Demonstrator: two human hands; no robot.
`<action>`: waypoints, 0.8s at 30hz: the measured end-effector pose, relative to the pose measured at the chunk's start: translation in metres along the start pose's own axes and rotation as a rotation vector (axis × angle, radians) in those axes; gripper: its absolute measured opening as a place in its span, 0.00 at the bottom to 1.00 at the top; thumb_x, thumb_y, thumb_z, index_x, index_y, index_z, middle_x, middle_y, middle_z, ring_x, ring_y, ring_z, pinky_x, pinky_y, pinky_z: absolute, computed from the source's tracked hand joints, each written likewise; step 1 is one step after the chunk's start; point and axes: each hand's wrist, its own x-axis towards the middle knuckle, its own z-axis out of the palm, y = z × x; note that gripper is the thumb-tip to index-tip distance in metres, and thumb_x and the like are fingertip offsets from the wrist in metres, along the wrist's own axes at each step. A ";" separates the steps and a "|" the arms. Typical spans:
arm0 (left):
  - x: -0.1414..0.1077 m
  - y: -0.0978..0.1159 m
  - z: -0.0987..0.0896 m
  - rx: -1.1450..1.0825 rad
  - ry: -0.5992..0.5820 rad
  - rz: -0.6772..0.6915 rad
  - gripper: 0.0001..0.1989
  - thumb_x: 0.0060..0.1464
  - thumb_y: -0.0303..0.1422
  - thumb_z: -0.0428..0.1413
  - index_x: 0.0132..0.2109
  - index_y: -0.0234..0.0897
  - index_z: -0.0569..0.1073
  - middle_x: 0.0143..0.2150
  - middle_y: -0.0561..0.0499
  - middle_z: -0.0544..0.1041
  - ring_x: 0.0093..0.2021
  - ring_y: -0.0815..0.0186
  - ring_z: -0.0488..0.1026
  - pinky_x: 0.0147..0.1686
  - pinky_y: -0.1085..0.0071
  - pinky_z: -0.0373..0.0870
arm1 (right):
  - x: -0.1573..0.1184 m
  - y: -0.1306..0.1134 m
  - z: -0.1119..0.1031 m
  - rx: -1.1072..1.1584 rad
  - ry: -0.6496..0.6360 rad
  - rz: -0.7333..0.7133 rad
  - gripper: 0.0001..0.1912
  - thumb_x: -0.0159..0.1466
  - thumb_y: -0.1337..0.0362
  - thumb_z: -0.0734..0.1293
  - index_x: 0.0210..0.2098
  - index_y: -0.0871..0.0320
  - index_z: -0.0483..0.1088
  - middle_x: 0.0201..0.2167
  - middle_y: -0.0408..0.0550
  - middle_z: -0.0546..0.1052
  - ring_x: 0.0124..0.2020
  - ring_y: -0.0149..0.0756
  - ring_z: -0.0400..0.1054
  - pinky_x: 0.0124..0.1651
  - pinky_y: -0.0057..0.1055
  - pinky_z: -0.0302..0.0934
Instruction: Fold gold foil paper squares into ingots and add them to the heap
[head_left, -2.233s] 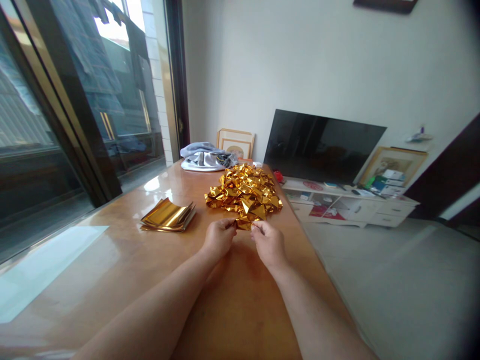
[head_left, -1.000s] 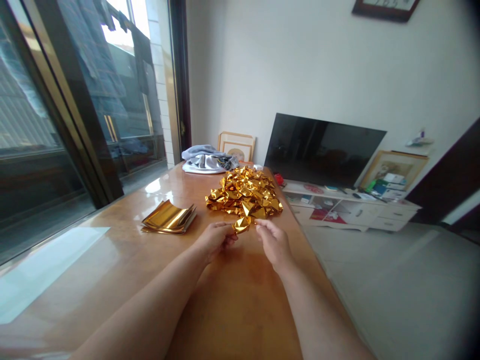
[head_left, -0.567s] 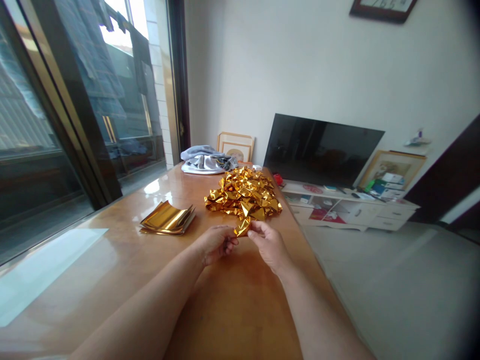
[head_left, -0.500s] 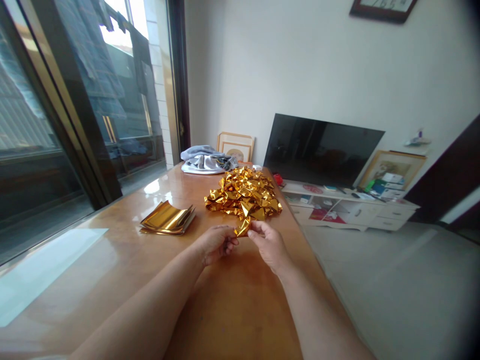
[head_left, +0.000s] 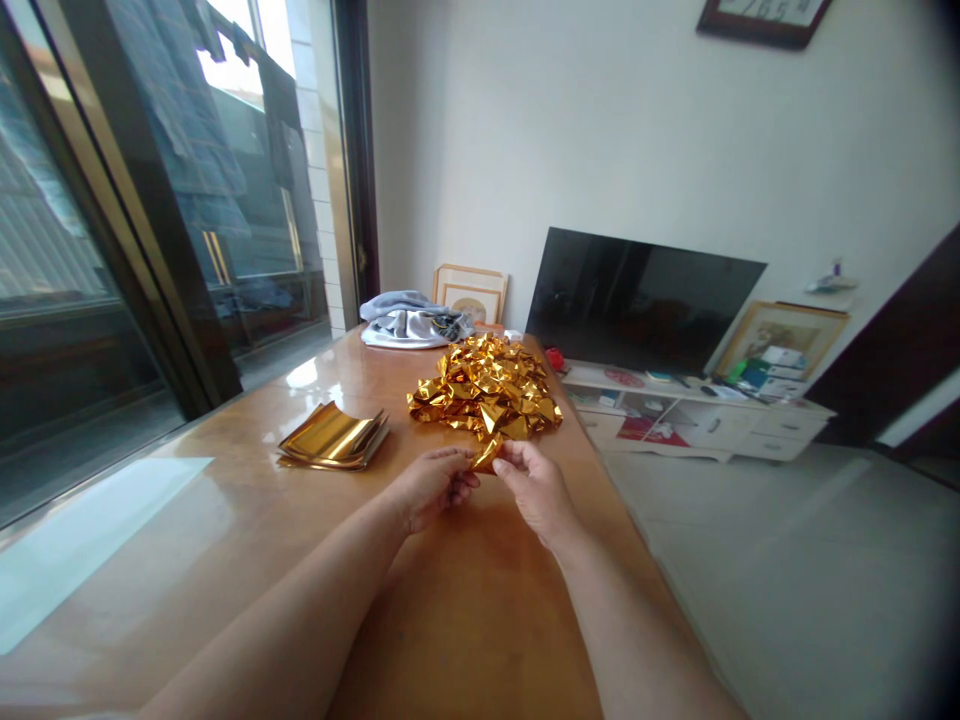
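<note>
A small folded piece of gold foil paper is pinched between my two hands, above the table just in front of the pile. My left hand grips its left end, fingers curled under. Thumb and fingers of my right hand close on its right end. Right behind it rises a heap of folded gold foil pieces, shiny and angular. To the left of my left hand lies a stack of flat gold foil sheets, its edges curling up.
The polished wooden table carries folded clothes at its far end and a pale sheet at left. Beyond its right edge are a television and a white cabinet. A glass door stands at left.
The foil piece between my fingers has tilted and looks narrower now. Both hands stay in nearly the same place. The pile and stack are unmoved.
</note>
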 end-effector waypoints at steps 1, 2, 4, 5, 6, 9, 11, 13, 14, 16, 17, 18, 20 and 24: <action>0.001 -0.001 -0.001 0.002 -0.005 0.002 0.09 0.54 0.30 0.60 0.42 0.32 0.74 0.27 0.49 0.75 0.23 0.72 0.69 0.23 0.78 0.62 | 0.000 0.000 0.000 -0.005 0.007 0.001 0.15 0.61 0.59 0.70 0.47 0.57 0.74 0.44 0.50 0.81 0.45 0.42 0.75 0.52 0.40 0.68; 0.001 -0.001 -0.001 0.003 -0.009 0.002 0.09 0.54 0.30 0.60 0.43 0.32 0.74 0.27 0.49 0.75 0.23 0.72 0.69 0.23 0.78 0.62 | 0.000 0.001 0.001 -0.013 0.011 0.003 0.15 0.61 0.59 0.70 0.47 0.57 0.74 0.44 0.50 0.81 0.45 0.42 0.75 0.52 0.39 0.68; 0.001 -0.002 -0.002 -0.001 -0.010 0.000 0.09 0.54 0.30 0.60 0.43 0.32 0.74 0.27 0.49 0.75 0.23 0.72 0.69 0.23 0.77 0.62 | 0.000 0.001 0.001 -0.024 0.013 0.004 0.15 0.62 0.58 0.70 0.47 0.57 0.74 0.44 0.50 0.80 0.45 0.41 0.75 0.51 0.39 0.68; 0.001 -0.002 -0.002 -0.004 -0.010 0.000 0.09 0.54 0.31 0.60 0.42 0.32 0.74 0.27 0.49 0.75 0.23 0.72 0.69 0.23 0.77 0.62 | 0.000 0.001 0.000 -0.027 0.011 0.002 0.16 0.62 0.58 0.70 0.47 0.56 0.74 0.44 0.50 0.80 0.45 0.41 0.75 0.51 0.39 0.67; 0.001 -0.001 -0.002 -0.005 -0.012 -0.002 0.10 0.54 0.31 0.60 0.42 0.32 0.74 0.27 0.49 0.75 0.23 0.72 0.69 0.23 0.77 0.62 | 0.000 0.000 0.000 -0.030 0.013 0.000 0.16 0.61 0.57 0.70 0.47 0.56 0.74 0.44 0.50 0.80 0.45 0.41 0.74 0.51 0.38 0.67; 0.001 0.000 -0.003 -0.006 -0.010 -0.013 0.11 0.54 0.34 0.61 0.42 0.31 0.75 0.29 0.47 0.76 0.23 0.72 0.69 0.22 0.77 0.61 | -0.001 -0.003 -0.001 -0.051 0.033 -0.009 0.17 0.61 0.56 0.70 0.48 0.56 0.74 0.45 0.50 0.80 0.45 0.40 0.74 0.51 0.37 0.66; 0.001 0.002 -0.003 -0.012 0.005 -0.030 0.12 0.54 0.34 0.61 0.42 0.30 0.76 0.28 0.48 0.76 0.23 0.72 0.68 0.22 0.76 0.60 | -0.001 -0.006 -0.001 -0.073 0.051 -0.007 0.18 0.61 0.55 0.70 0.48 0.56 0.74 0.44 0.50 0.80 0.44 0.40 0.73 0.49 0.36 0.66; 0.001 0.003 -0.003 -0.018 0.022 -0.052 0.10 0.54 0.34 0.60 0.40 0.30 0.76 0.25 0.49 0.74 0.22 0.72 0.66 0.21 0.76 0.60 | -0.002 -0.010 -0.002 -0.092 0.066 0.005 0.18 0.62 0.55 0.69 0.48 0.57 0.74 0.43 0.49 0.80 0.42 0.40 0.72 0.45 0.34 0.65; 0.001 0.004 -0.003 -0.018 0.028 -0.063 0.10 0.54 0.33 0.60 0.39 0.30 0.76 0.24 0.50 0.74 0.21 0.72 0.66 0.21 0.76 0.59 | -0.003 -0.012 -0.002 -0.097 0.072 0.013 0.18 0.62 0.55 0.69 0.47 0.57 0.74 0.42 0.49 0.80 0.41 0.39 0.72 0.43 0.33 0.65; 0.000 0.004 -0.002 -0.008 0.035 -0.074 0.09 0.53 0.33 0.59 0.38 0.30 0.76 0.23 0.51 0.73 0.21 0.72 0.65 0.21 0.76 0.58 | -0.004 -0.014 -0.002 -0.104 0.087 0.025 0.16 0.62 0.54 0.68 0.45 0.57 0.74 0.40 0.48 0.80 0.39 0.38 0.71 0.38 0.31 0.63; 0.000 0.004 -0.002 0.001 0.036 -0.067 0.09 0.53 0.33 0.59 0.38 0.30 0.76 0.24 0.51 0.73 0.21 0.72 0.65 0.21 0.76 0.58 | -0.004 -0.015 -0.002 -0.103 0.096 0.025 0.15 0.62 0.54 0.68 0.44 0.57 0.75 0.39 0.47 0.79 0.37 0.37 0.70 0.37 0.30 0.62; -0.001 0.005 -0.001 0.014 0.040 -0.047 0.10 0.53 0.34 0.59 0.38 0.30 0.76 0.24 0.50 0.73 0.21 0.72 0.65 0.21 0.76 0.58 | -0.004 -0.015 -0.002 -0.102 0.109 0.022 0.14 0.62 0.54 0.68 0.43 0.57 0.75 0.37 0.46 0.79 0.36 0.36 0.69 0.35 0.29 0.61; -0.002 0.006 -0.001 0.065 0.068 0.031 0.10 0.53 0.34 0.59 0.38 0.30 0.76 0.26 0.50 0.74 0.22 0.72 0.66 0.22 0.76 0.58 | -0.004 -0.014 -0.003 -0.096 0.139 0.013 0.13 0.62 0.55 0.68 0.40 0.57 0.74 0.32 0.44 0.76 0.31 0.33 0.66 0.32 0.28 0.58; -0.004 0.008 0.002 0.260 0.196 0.216 0.09 0.54 0.33 0.56 0.38 0.31 0.76 0.29 0.48 0.76 0.24 0.72 0.67 0.24 0.75 0.59 | -0.003 -0.009 -0.005 -0.066 0.181 0.051 0.11 0.60 0.55 0.69 0.36 0.56 0.72 0.24 0.39 0.70 0.24 0.30 0.60 0.26 0.27 0.53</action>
